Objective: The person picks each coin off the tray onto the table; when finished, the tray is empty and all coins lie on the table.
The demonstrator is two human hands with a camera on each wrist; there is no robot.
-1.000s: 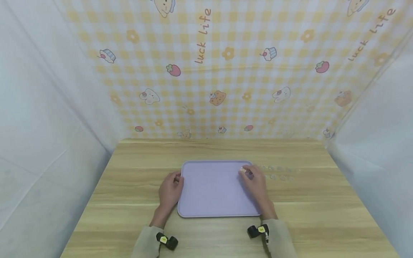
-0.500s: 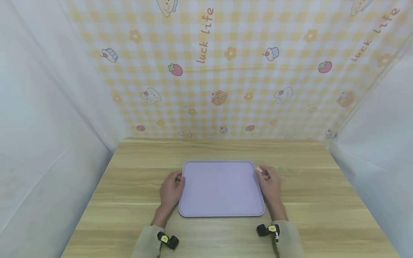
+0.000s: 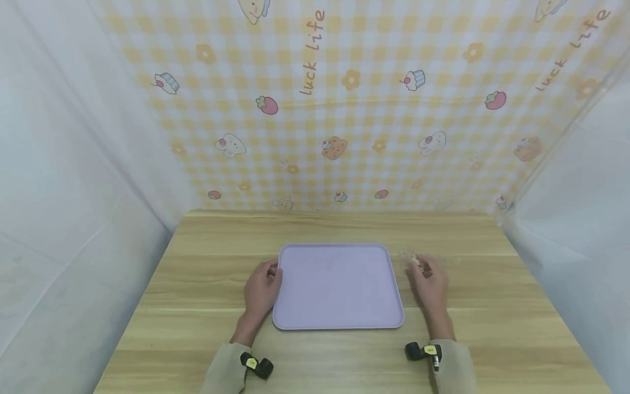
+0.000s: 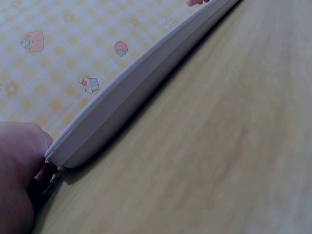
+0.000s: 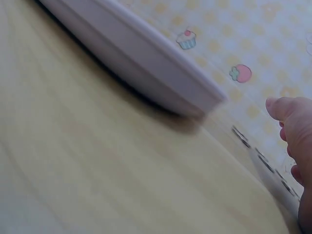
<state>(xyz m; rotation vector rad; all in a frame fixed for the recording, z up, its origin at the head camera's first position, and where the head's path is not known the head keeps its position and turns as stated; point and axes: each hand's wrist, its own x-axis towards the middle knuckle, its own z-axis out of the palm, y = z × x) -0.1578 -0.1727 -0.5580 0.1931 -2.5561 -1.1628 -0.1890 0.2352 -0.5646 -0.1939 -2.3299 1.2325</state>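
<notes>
My left hand (image 3: 263,287) grips the left rim of a pale purple rectangular tray (image 3: 339,287), which lies on the table; in the left wrist view its thumb (image 4: 29,139) is at the rim and the fingers are partly under it. Right of the tray, my right hand (image 3: 430,284) pinches a small clear, shiny piece (image 3: 415,259) between thumb and fingertips. Its exact kind is too small to make out. In the right wrist view the thumb (image 5: 278,108) shows, but the piece is hidden. Small flat clear discs (image 5: 241,136) lie in a line beyond the tray's corner.
More clear discs (image 3: 403,255) lie around the right hand on the wooden table (image 3: 344,355), partly hidden by it. A yellow checked cloth (image 3: 364,120) hangs along the table's back edge. White sheets (image 3: 64,191) close off both sides.
My right hand has moved right, from over the tray's upper right corner to the table beside it, carrying the small clear piece. The left hand stays at the left rim.
</notes>
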